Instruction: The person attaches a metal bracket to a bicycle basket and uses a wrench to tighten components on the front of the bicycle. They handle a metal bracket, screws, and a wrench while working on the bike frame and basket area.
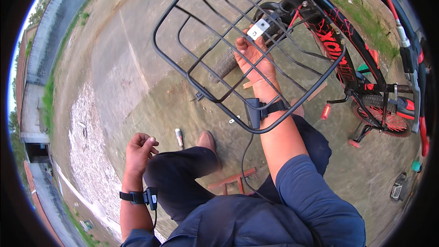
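My right hand reaches up beneath the black wire basket and shows through its bars. Its thumb and fingers hold a small white metal bracket with holes, close to the bicycle's front fork area. The basket is fixed at the front of a black and red bicycle. My left hand is beside my left knee, with fingers curled and thumb against them. Whatever it may hold is hidden.
On the ground near my left shoe lie a screwdriver and a small white plate with holes. A reddish stool-like frame is between my legs. The front tyre and a red pedal stand nearby.
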### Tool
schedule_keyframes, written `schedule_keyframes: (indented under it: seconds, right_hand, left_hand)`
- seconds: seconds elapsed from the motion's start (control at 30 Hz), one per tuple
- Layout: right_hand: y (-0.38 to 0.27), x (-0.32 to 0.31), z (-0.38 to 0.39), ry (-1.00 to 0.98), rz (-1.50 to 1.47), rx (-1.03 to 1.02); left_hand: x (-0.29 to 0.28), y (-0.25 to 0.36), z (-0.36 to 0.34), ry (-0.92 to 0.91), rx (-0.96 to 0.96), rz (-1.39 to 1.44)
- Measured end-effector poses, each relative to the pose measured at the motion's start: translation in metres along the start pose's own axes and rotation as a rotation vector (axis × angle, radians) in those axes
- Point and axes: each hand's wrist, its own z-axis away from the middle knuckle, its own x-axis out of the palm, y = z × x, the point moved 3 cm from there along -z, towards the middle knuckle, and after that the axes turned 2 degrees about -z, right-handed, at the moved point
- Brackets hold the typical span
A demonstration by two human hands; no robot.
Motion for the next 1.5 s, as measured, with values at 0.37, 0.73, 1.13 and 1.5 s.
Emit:
schedule_keyframes:
  seconds: [0.37, 0.73, 1.13, 1.5]
  right_hand:
    - [-0.002, -0.052, 0.023, 0.047, 0.189, 0.158]
    - [0.060, -0.125, 0.091, 0.426, 0.902, 0.865]
    - [0.139, -0.243, 0.164, 0.801, 1.425, 1.165]
    - [0.240, -0.305, 0.126, 0.341, 2.005, 1.099]
  left_hand:
    - [-0.034, -0.067, 0.010, -0.043, 0.096, 0.172]
    - [-0.054, -0.122, -0.012, -0.343, -0.034, 0.517]
    - [-0.057, -0.242, -0.091, -0.284, -0.350, 0.493]
    - [-0.030, -0.334, -0.136, -0.136, -0.553, 0.612]
